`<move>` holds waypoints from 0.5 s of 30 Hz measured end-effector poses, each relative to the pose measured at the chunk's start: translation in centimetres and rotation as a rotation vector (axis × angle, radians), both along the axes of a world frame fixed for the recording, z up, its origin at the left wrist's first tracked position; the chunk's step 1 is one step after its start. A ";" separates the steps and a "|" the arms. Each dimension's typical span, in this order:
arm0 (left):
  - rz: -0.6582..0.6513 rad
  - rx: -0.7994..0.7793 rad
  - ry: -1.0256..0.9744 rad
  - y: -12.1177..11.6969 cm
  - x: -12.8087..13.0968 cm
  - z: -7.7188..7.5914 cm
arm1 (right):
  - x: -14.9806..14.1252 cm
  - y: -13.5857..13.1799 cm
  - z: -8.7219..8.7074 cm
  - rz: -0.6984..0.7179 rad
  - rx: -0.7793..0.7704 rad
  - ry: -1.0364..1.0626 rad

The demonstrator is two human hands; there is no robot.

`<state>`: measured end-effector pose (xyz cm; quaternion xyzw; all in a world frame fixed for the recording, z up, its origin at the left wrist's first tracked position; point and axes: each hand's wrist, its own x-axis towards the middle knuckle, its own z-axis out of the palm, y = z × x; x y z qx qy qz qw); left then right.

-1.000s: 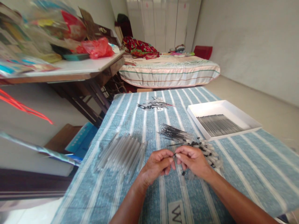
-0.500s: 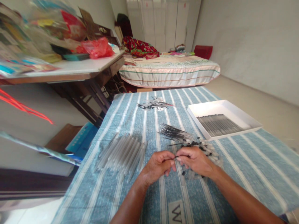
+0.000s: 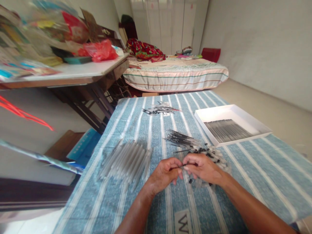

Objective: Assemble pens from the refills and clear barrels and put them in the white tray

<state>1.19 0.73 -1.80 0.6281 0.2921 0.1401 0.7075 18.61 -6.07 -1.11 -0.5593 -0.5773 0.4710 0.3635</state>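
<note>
My left hand [image 3: 165, 173] and my right hand [image 3: 203, 167] meet over the striped cloth, fingertips pinched together. Between them is a small dark pen part [image 3: 182, 165], mostly covered by the fingers. Beside and under my right hand lies a heap of small black and clear pen pieces [image 3: 216, 156]. A bundle of thin dark pen refills [image 3: 182, 138] rests just beyond the hands. To the left of my left hand, translucent grey pen barrels [image 3: 128, 159] are laid side by side in a pile.
An open white box [image 3: 232, 141] at the right holds a row of assembled-looking dark pens [image 3: 227, 128]. More thin dark sticks [image 3: 159, 110] lie at the far end of the striped tablecloth [image 3: 136, 201]. A cluttered side table [image 3: 73, 73] stands left; a bed [image 3: 175, 78] is behind.
Both hands stay pinched together in nearly the same place, with only slight finger movement. The whole view has shifted slightly.
</note>
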 end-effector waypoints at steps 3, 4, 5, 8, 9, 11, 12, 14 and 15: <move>-0.002 0.013 0.007 0.0 0.0 -0.1 | -0.2 0.0 0.1 0.007 0.041 -0.118; -0.003 0.020 0.008 0.0 0.0 0.0 | -0.2 0.0 0.1 0.002 0.047 -0.156; -0.002 0.024 0.007 -0.1 0.0 0.0 | -0.2 0.0 0.1 -0.007 0.044 -0.172; 0.005 0.020 -0.008 -0.1 0.0 -0.1 | -0.1 0.0 0.0 -0.030 -0.001 -0.107; 0.006 0.016 -0.014 0.0 0.0 -0.1 | -0.1 0.0 0.0 -0.028 -0.007 -0.082; 0.001 0.014 -0.015 0.0 0.0 -0.2 | -0.1 0.1 0.1 -0.011 0.003 -0.090; -0.005 0.016 -0.014 0.0 0.0 -0.2 | -0.1 0.2 0.1 -0.004 0.015 -0.119; -0.008 0.019 -0.012 0.0 0.0 -0.1 | -0.1 0.2 0.2 -0.003 0.021 -0.174; -0.006 0.020 -0.014 0.0 0.0 -0.1 | -0.2 0.3 0.2 -0.008 0.012 -0.176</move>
